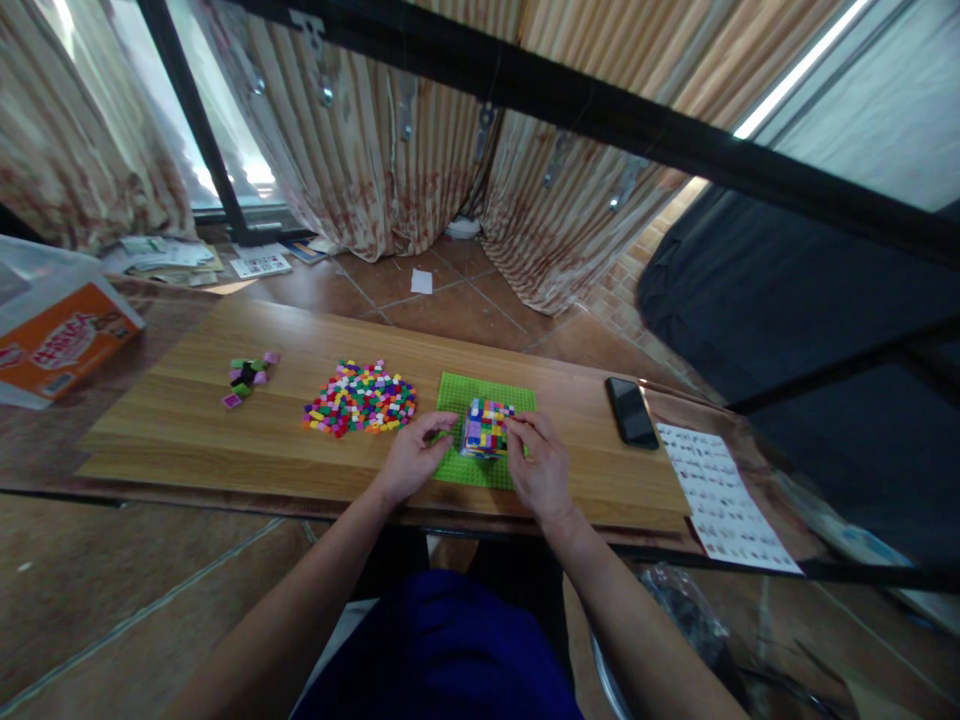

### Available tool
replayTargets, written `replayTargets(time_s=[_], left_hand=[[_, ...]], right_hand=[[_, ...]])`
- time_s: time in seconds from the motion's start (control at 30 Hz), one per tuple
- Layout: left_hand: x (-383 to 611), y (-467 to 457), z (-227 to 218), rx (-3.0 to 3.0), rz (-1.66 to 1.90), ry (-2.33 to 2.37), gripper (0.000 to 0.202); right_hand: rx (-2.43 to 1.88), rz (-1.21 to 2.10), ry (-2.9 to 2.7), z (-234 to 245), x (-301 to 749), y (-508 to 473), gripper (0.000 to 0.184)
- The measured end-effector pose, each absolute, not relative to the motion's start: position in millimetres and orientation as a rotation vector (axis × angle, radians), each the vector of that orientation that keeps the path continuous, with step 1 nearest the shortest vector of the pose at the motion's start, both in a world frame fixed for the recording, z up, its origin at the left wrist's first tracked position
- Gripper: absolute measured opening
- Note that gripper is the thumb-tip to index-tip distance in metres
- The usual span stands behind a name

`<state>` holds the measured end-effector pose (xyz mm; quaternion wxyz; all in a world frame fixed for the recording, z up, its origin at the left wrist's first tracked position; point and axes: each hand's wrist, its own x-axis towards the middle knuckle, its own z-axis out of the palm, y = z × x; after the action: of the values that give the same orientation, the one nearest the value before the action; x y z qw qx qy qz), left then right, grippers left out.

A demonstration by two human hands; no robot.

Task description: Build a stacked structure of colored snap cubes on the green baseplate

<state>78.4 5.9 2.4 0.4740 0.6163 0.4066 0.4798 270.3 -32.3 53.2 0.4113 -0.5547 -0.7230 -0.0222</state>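
A block build (487, 428) of many-coloured small bricks stands on a green studded baseplate (450, 392) in front of me. To its left is my left hand (414, 456), thumb and fingers apart and holding nothing, the fingertips over the baseplate's left edge. My right hand (540, 464) is at the build's right side with thumb and forefinger pinched together by its top edge. Whatever is between those fingertips is too small to make out. Left of my left hand lies a heap of loose coloured bricks (364, 398).
Farther left on the wooden table (180, 430) sits a small group of pink, green and black bricks (247, 376). A white and orange box (67, 330) stands at the far left. Rightward lie a black phone (631, 412) and a printed sheet (724, 495) overhanging the front edge.
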Motion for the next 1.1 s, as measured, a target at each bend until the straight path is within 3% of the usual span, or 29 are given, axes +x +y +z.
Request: replayTargets(time_s=[0.4,0.67,1.1], left_hand=[[76.4,6.7,2.7,1.558,1.153,1.026,0.028],[71.7,-8.6,12.5,1.761,1.155,1.099,0.03],[-1.2,-42.7,5.6,2.382,1.066,1.345,0.027]], right_hand=[[-1.484,0.137,-1.657,58.7,272.2,-38.4,0.024],[-1.636,0.295,-1.414,30.1,292.0,-43.2,0.03],[-1.788,-0.193,-1.873,-11.4,305.3,-50.9,0.032]])
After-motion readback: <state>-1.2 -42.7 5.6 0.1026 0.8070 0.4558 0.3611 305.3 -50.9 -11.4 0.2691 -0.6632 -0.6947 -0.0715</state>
